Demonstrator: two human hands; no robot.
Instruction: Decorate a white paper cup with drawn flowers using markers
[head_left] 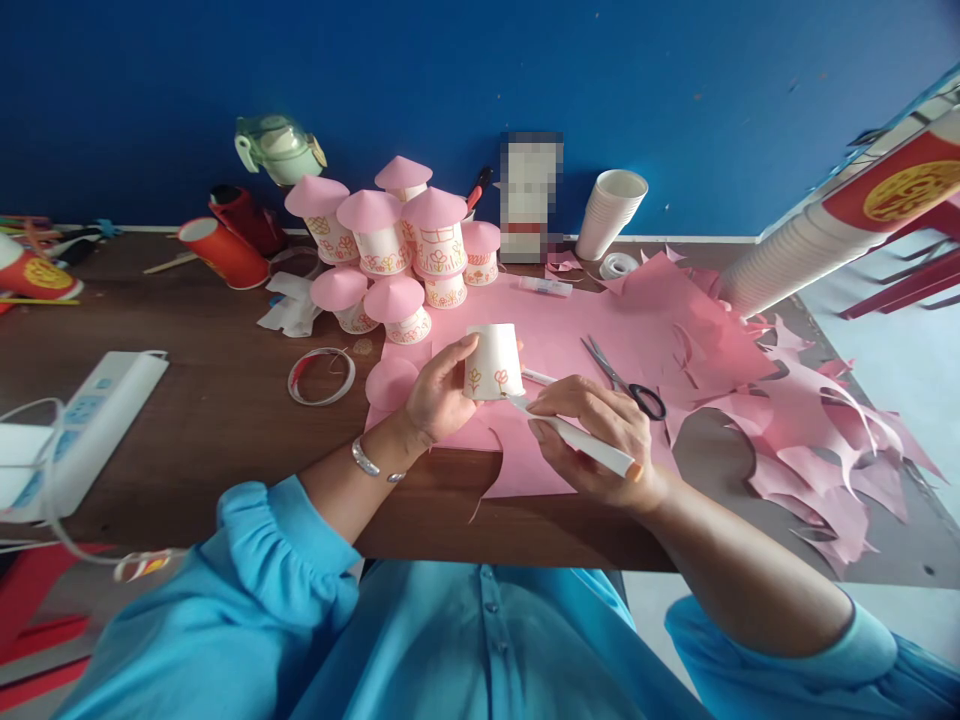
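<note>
A small white paper cup is held in the left grip, closed round its side with the thumb at the left and fingers partly hidden behind. A white marker pen is pinched in the right grip, its tip brought to the cup's lower rim; whether contact is made cannot be told. Lines could be skewed if the cup were turned or the pen slipped off the rim, and the thin wall might be dented by too firm a squeeze. The cup's long axis is nearly upright, its wider end pointed down; the pen is slanted, tip toward the cup. Orange and red flowers are drawn near the wide end. Below, a pink sheet is spread on the brown surface, with scissors lying near the right grip. Beyond, cups with pink cone roofs are clustered, and pink scraps are heaped at the right.
</note>
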